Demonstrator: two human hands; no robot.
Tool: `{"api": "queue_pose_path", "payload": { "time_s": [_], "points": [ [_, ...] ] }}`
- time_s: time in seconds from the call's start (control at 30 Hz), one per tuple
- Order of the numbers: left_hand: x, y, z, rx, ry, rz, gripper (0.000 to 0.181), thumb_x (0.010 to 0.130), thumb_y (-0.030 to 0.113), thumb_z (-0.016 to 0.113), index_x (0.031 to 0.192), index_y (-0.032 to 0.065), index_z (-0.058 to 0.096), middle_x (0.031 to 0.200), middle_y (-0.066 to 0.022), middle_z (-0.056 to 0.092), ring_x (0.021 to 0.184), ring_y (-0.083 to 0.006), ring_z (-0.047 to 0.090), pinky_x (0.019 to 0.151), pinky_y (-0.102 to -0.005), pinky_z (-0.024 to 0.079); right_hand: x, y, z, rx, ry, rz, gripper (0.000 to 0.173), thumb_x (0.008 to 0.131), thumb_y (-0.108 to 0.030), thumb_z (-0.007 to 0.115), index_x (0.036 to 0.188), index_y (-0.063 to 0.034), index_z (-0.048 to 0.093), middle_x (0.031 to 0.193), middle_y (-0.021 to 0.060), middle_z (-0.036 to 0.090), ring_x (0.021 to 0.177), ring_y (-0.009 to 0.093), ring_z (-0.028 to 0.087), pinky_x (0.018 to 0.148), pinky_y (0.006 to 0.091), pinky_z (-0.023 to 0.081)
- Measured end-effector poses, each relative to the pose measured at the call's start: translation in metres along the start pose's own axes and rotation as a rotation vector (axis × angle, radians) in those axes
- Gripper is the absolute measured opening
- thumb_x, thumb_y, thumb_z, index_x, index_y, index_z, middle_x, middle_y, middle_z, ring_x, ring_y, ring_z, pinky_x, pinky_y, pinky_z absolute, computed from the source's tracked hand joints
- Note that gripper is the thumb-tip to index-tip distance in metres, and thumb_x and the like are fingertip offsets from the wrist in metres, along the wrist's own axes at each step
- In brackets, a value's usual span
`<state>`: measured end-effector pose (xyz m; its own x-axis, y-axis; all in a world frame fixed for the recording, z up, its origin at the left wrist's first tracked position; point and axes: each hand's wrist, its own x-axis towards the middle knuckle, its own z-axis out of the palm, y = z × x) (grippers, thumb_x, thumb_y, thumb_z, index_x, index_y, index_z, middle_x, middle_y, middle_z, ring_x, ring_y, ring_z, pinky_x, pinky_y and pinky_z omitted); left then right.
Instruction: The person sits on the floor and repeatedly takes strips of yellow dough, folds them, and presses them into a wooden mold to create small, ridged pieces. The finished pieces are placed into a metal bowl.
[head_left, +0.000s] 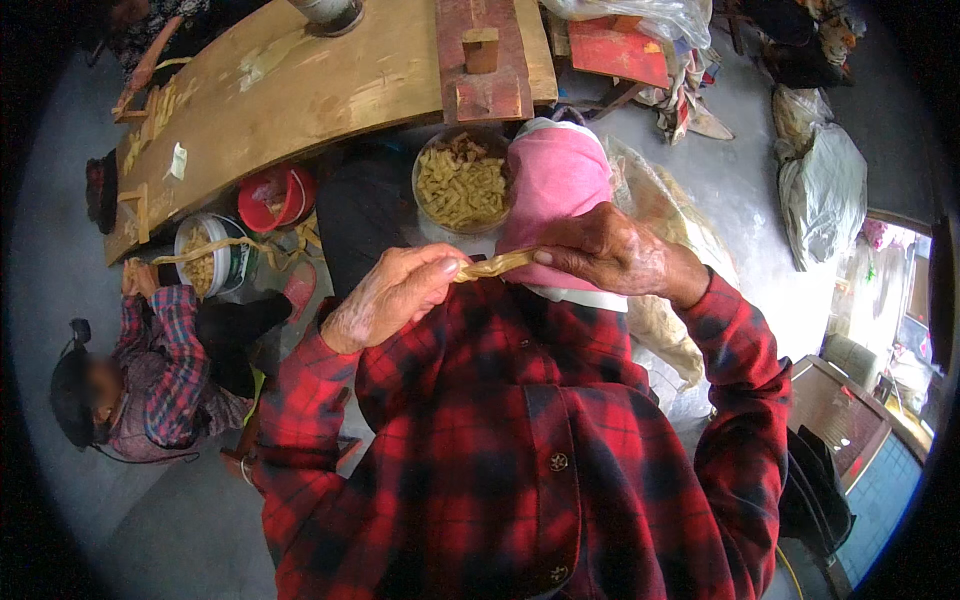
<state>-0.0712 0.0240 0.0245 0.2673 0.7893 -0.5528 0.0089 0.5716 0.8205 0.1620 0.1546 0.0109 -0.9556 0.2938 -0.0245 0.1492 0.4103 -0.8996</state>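
Observation:
A short, twisted yellow-tan strip (495, 265) is stretched between my two hands, above my lap. My left hand (401, 289) pinches one end between thumb and fingers. At the other end, my right hand (611, 251) grips it with the thumb on top. Just beyond the strip stands a round tub (417, 196) holding many small folded yellow pieces (459, 184) and a few reddish-brown ones. A pink cloth (559, 169) with white edges covers my right knee, below my right hand. What the strip is made of, I cannot tell.
A wooden board table (360, 75) spans the far side, with a wooden block fixture (481, 51) on it. To the left, a co-worker (161, 367) handles a long strip over a white bucket (221, 255). A red bucket (276, 198) stands nearby. Plastic sacks (823, 187) lie right.

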Motion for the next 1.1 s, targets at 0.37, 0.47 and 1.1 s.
{"api": "queue_pose_path", "payload": {
  "time_s": [0.37, 0.47, 1.1],
  "points": [
    [-0.007, -0.014, -0.004, -0.147, -0.115, 0.036, 0.030, 0.091, 0.022, 0.044, 0.101, -0.0039, 0.055, 0.069, -0.0001, 0.047, 0.064, -0.0068, 0.048, 0.059, -0.0230, 0.043, -0.003, -0.006, -0.006, 0.030, -0.007, -0.049, 0.020, 0.088, -0.018, 0.052, 0.089, 0.0004, 0.061, 0.073, 0.0185, 0.060, 0.064, 0.033, 0.059, 0.058, 0.0379, 0.047],
    [-0.013, -0.005, 0.005, 0.058, -0.071, 0.010, 0.025, 0.090, 0.018, 0.045, 0.100, -0.0027, 0.056, 0.069, -0.0030, 0.049, 0.063, -0.0079, 0.051, 0.059, -0.0255, 0.044, -0.011, -0.001, 0.000, 0.033, -0.050, -0.058, 0.019, 0.088, -0.015, 0.051, 0.089, 0.0008, 0.061, 0.073, 0.0183, 0.060, 0.064, 0.033, 0.059, 0.058, 0.0375, 0.047],
    [-0.003, -0.038, 0.021, 0.477, 0.035, 0.540, 0.019, 0.086, 0.017, 0.056, 0.093, -0.0009, 0.056, 0.079, -0.0136, 0.058, 0.072, -0.0281, 0.059, 0.064, -0.0346, 0.046, -0.012, -0.008, 0.012, 0.000, -0.207, -0.023, 0.013, 0.088, -0.010, 0.051, 0.086, 0.0004, 0.059, 0.062, 0.0152, 0.056, 0.054, 0.031, 0.057, 0.049, 0.0378, 0.045]
  ]
}}
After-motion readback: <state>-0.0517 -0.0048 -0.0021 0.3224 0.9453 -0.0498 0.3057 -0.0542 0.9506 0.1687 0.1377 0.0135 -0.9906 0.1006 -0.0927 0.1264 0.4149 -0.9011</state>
